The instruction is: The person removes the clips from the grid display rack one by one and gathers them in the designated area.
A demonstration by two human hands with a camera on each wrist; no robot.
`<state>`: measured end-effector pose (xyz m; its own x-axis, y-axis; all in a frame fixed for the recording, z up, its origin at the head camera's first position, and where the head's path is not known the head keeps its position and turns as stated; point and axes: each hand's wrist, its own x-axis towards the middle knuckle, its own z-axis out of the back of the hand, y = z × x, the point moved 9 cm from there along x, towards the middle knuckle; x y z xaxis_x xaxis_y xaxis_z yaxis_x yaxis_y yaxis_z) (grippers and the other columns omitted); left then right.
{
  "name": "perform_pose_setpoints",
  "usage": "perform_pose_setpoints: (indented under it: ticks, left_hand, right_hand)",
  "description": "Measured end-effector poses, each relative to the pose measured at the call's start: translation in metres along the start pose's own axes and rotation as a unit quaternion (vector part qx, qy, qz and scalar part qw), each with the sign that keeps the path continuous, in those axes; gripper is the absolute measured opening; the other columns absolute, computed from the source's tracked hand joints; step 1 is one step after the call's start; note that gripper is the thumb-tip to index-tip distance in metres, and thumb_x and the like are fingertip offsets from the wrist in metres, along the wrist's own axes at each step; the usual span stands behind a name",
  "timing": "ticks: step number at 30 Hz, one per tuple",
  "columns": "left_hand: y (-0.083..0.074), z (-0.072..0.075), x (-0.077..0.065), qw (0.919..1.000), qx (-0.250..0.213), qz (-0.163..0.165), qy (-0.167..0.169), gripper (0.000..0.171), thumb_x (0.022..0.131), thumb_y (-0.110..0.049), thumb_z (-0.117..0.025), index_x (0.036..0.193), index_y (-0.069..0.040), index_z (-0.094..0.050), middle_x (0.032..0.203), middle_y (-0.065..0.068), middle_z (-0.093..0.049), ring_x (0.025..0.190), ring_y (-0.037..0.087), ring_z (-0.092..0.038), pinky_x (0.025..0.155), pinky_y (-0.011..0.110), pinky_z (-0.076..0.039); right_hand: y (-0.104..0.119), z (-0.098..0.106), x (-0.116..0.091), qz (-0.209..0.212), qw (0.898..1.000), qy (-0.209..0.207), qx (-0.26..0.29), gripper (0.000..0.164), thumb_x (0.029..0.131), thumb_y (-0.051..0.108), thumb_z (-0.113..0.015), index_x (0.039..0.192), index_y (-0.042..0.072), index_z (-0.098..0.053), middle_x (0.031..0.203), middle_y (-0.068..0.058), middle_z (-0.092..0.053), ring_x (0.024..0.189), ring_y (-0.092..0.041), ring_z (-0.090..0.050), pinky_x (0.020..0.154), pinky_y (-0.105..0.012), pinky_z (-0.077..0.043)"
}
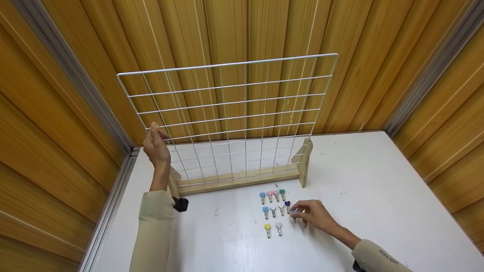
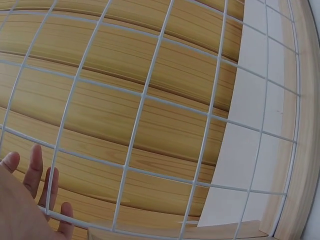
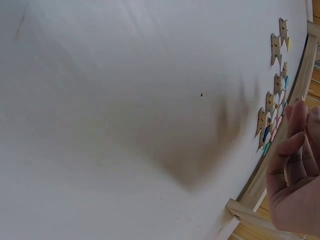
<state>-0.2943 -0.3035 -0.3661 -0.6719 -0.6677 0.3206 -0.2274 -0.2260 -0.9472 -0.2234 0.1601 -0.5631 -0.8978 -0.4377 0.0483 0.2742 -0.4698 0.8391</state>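
A white wire grid panel (image 1: 245,101) stands tilted in a wooden base (image 1: 242,184). My left hand (image 1: 157,147) grips the grid's left edge. In the left wrist view, the fingers (image 2: 35,167) of that hand pass behind the edge wire. Over the table at the right, my right hand (image 1: 314,216) pinches a small wooden clothespin with a blue heart (image 1: 294,214), partly hidden by the fingertips. Beside it, more heart clothespins lie in rows, among them a dark blue one (image 1: 287,204), a green one (image 1: 282,193) and a yellow one (image 1: 267,228).
The white tabletop (image 1: 363,181) reaches back to wood-patterned walls (image 1: 227,30). A wooden end support (image 1: 304,162) holds the grid's right side. Grey metal rails (image 1: 117,132) run along the corners.
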Motion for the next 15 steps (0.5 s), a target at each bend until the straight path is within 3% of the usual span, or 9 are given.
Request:
perform_pose_setpoints:
  ticks: [4, 9, 15]
  left_hand:
    - [-0.001, -0.003, -0.001, 1.0000, -0.003, -0.006, 0.002, 0.057, 0.102, -0.048, -0.042, 0.078, 0.000, -0.060, 0.071, -0.003, -0.063, 0.067, 0.009, -0.050, 0.064, 0.031, -0.030]
    - [0.002, -0.002, -0.002, 0.9999, 0.015, -0.007, 0.005, 0.056, 0.103, -0.050, -0.041, 0.075, -0.004, -0.060, 0.070, -0.002, -0.060, 0.063, 0.010, -0.042, 0.061, 0.032, -0.028]
    - [0.008, -0.002, -0.003, 0.9997, 0.000, 0.003, 0.025, 0.056, 0.104, -0.051, -0.041, 0.077, -0.005, -0.060, 0.074, 0.001, -0.060, 0.068, 0.012, -0.045, 0.067, 0.031, -0.032]
  right_hand:
    - [-0.005, -0.001, -0.001, 0.014, 0.999, 0.013, -0.043, 0.009, 0.090, 0.014, -0.076, 0.094, 0.007, -0.078, 0.087, -0.009, -0.077, 0.052, -0.014, -0.061, 0.052, -0.019, -0.046]
    - [-0.015, -0.004, -0.003, 0.008, 0.997, 0.032, -0.064, 0.006, 0.090, 0.010, -0.076, 0.094, 0.007, -0.078, 0.089, -0.009, -0.075, 0.056, -0.001, -0.056, 0.052, -0.019, -0.046]
    - [-0.025, -0.012, -0.003, -0.001, 0.997, 0.044, -0.060, 0.011, 0.090, 0.013, -0.076, 0.097, 0.005, -0.079, 0.091, -0.009, -0.077, 0.056, 0.003, -0.054, 0.051, -0.019, -0.046]
